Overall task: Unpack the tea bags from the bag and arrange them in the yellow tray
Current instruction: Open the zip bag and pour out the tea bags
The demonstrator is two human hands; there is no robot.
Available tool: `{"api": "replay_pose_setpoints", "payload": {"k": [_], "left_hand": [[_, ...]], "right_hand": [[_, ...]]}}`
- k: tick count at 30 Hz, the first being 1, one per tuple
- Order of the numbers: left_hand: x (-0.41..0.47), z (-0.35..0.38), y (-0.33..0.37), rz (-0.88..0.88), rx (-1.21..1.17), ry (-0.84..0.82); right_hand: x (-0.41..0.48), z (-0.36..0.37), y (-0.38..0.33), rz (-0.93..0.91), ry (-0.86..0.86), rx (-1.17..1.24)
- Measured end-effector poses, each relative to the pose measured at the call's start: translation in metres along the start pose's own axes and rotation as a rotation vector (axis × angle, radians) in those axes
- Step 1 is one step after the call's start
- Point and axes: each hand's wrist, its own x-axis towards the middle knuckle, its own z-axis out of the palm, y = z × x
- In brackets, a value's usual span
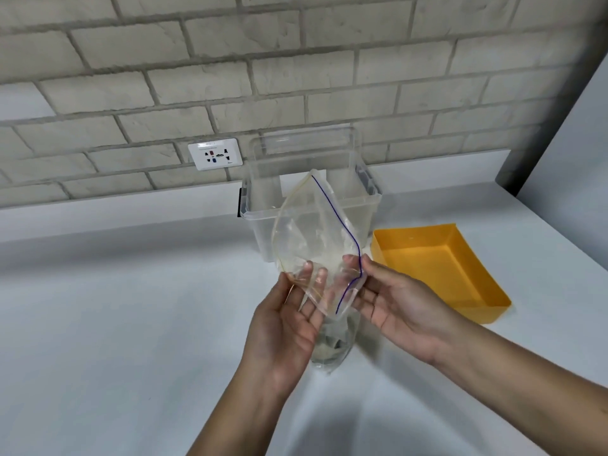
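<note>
Nearest me, my left hand [286,327] and right hand [398,307] hover over the white counter [131,307]. At the wall stands a clear bin [263,222], nothing in it that I can make out; the yellow tray [434,268] waits empty at my right. My fingers grip opposite lips of the zip bag [316,232], spreading its mouth for reaching in; the tea bags [332,343] lie at its bottom.

Bag [316,245] hanging over surface [115,307], centre, left hand [286,327] gripping its left edge, right hand [398,311] gripping its right edge. Tea bags [332,343] lying in bag's lower end, below hands. Tray [427,268] sitting on surface, right of bag, beyond right hand. Container [263,222] standing on surface behind bag, left of tray. Wall [296,60] rising behind surface; socket [215,154] sitting on wall, left of container.
</note>
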Motion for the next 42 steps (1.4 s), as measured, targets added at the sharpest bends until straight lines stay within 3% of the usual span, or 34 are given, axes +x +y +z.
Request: {"api": "replay_pose_setpoints", "payload": {"k": [6, 10, 15, 20, 23, 26, 31, 37, 42], "left_hand": [[0.024, -0.012, 0.015, -0.045, -0.196, -0.056], [0.037, -0.022, 0.029, -0.02, -0.115, -0.034], [0.038, -0.031, 0.029, -0.025, -0.015, -0.022], [0.024, -0.023, 0.023, 0.179, 0.635, 0.11], [0.017, -0.02, 0.017, 0.263, 0.961, 0.111], [0.014, -0.025, 0.012, 0.217, 1.06, 0.109], [0.02, -0.039, 0.012, -0.031, 0.66, -0.003], [0.033, -0.051, 0.021, -0.172, 0.219, 0.125], [0.038, -0.064, 0.038, -0.219, -0.064, 0.116]], "right_hand": [[0.013, 0.003, 0.01, 0.105, 0.028, 0.458], [0.011, 0.001, 0.024, 0.159, 0.074, 0.523], [0.019, -0.011, 0.024, 0.036, 0.162, 0.327], [0.011, -0.013, 0.015, -0.305, 0.107, -0.248], [0.011, -0.012, 0.022, -0.389, 0.134, -0.425], [0.01, -0.012, 0.027, -0.366, 0.147, -0.471], [0.008, -0.018, 0.02, -0.171, 0.006, -0.294], [0.019, -0.04, 0.019, 0.151, -0.136, 0.161], [0.035, -0.069, 0.025, 0.217, -0.026, 0.301]]}}
